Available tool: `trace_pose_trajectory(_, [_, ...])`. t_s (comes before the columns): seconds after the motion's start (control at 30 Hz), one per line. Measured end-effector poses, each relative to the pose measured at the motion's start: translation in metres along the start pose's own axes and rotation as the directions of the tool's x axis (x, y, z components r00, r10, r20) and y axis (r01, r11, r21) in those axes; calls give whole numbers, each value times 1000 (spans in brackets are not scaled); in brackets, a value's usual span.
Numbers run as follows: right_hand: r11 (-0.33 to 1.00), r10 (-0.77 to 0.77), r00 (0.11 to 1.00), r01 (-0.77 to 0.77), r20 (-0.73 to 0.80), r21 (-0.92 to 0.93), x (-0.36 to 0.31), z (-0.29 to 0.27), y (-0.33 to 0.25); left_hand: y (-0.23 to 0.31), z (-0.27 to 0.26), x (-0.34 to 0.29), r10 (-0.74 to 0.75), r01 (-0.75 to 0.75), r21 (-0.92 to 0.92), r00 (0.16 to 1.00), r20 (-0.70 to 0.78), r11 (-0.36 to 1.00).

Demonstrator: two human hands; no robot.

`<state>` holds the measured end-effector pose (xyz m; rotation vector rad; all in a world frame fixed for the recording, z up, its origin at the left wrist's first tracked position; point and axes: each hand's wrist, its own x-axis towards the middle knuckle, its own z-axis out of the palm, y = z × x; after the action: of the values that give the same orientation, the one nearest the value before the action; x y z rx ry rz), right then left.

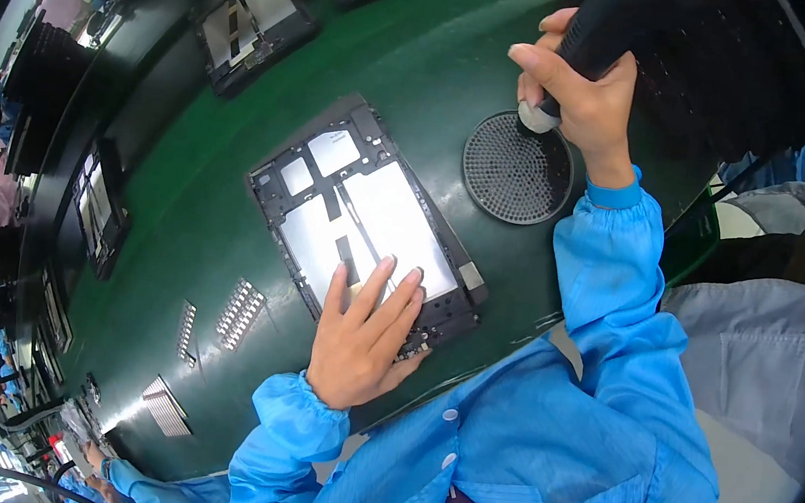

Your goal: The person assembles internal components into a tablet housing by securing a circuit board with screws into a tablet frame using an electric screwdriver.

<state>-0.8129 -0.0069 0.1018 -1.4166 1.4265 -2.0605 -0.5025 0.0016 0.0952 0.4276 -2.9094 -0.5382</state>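
Note:
An opened tablet-like device, black-framed with silver battery panels, lies at a slant on the green table. My left hand rests on its near end, palm down with fingers spread. Up at the right, my right hand is wrapped round a thick black handheld tool, apparently an electric screwdriver. A whitish collar shows at the tool's lower end. That end is over the far edge of a round black dish with a grid of small holes; the tool's very tip is hard to make out.
More opened devices lie along the far side and left side of the table. Strips of small parts and a ribbed sheet are left of my left hand. A co-worker's blue sleeve reaches in at lower left.

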Motion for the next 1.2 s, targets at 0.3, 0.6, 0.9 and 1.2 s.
trace_pose_trajectory(0.3, [998,48,999,-47,20,-43,7,-11,8,6,-7,84,280,-277,-48,933,224,960])
trace_pose_trajectory(0.6, [998,57,998,-56,35,-10,12,-15,7,-1,3,114,340,-298,-231,925,170,926])
trace_pose_trajectory(0.9, [995,100,994,-100,46,0,14,-26,4,-27,-7,74,60,-150,-162,886,-459,975])
trace_pose_trajectory(1.2, [995,41,998,-37,-41,98,13,-13,-6,-25,27,61,-236,-33,-437,804,-546,899])
